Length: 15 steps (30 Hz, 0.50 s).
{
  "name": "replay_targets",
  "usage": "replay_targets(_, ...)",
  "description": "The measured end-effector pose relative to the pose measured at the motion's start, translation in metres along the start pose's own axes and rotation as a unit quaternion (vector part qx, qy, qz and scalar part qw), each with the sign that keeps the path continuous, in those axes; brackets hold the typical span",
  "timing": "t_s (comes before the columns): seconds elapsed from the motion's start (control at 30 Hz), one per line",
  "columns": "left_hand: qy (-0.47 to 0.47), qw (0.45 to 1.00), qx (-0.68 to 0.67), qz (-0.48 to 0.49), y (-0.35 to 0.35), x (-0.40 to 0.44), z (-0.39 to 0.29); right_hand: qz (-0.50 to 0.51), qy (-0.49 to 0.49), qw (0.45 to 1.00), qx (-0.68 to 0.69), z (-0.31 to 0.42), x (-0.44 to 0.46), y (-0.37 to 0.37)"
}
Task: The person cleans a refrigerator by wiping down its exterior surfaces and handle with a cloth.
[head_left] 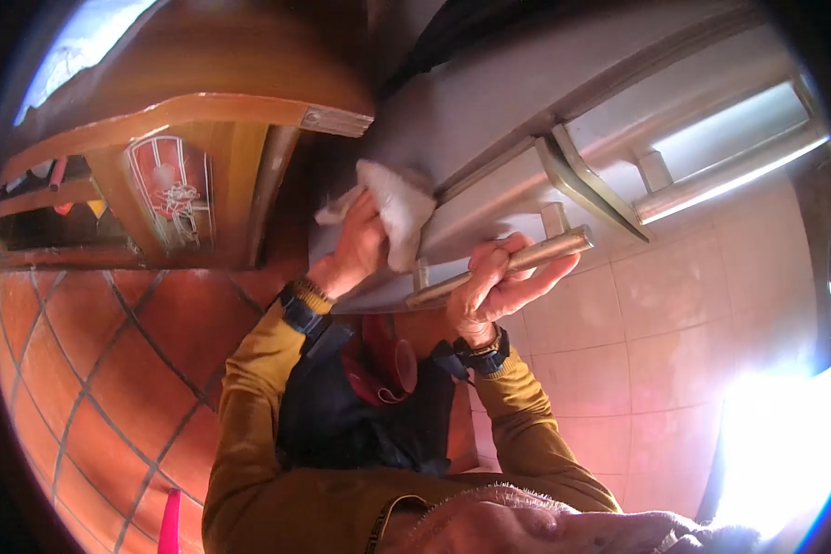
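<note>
A whitish cloth (399, 205) is bunched against the grey metal surface (489, 97), with my left hand (355, 242) closed on it near the surface's lower left edge. My right hand (500, 288) is wrapped round a metal bar handle (556, 247), thumb on one side and some fingers stretched along the other. The bar runs at a slant and stands off the surface on short mounts. Above it to the right, a pointed metal piece (586, 189) sticks out from the surface.
A second metal bar (734, 175) is at the upper right. A wooden cabinet (235, 189) stands at the left over red floor tiles (120, 369). Pale tiles (609, 369) lie at the right, beside a bright light. A pink object (171, 522) is at the lower left.
</note>
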<state>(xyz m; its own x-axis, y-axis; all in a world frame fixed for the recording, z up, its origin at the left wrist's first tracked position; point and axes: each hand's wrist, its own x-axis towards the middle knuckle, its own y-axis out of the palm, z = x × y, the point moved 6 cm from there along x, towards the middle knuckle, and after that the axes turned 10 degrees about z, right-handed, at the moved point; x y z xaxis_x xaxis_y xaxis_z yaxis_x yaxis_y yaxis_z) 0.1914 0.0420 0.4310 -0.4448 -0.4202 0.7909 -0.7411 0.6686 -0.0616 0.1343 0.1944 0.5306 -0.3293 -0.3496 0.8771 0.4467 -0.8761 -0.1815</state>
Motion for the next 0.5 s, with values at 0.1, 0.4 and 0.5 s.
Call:
replay_targets(0.1,0.166,0.976,0.132,-0.039,-0.009,0.048,-0.031,0.017,-0.022,1.000,-0.005,0.001,0.000,0.001)
replay_targets(0.4,0.025,0.997,-0.079,-0.009,-0.004,0.006,-0.010,0.030,-0.030,0.999,-0.016,0.005,0.004,0.003)
replay_targets(0.5,0.042,0.999,-0.004,-0.012,-0.005,0.017,-0.012,0.027,-0.035,0.999,-0.010,0.003,0.003,0.002)
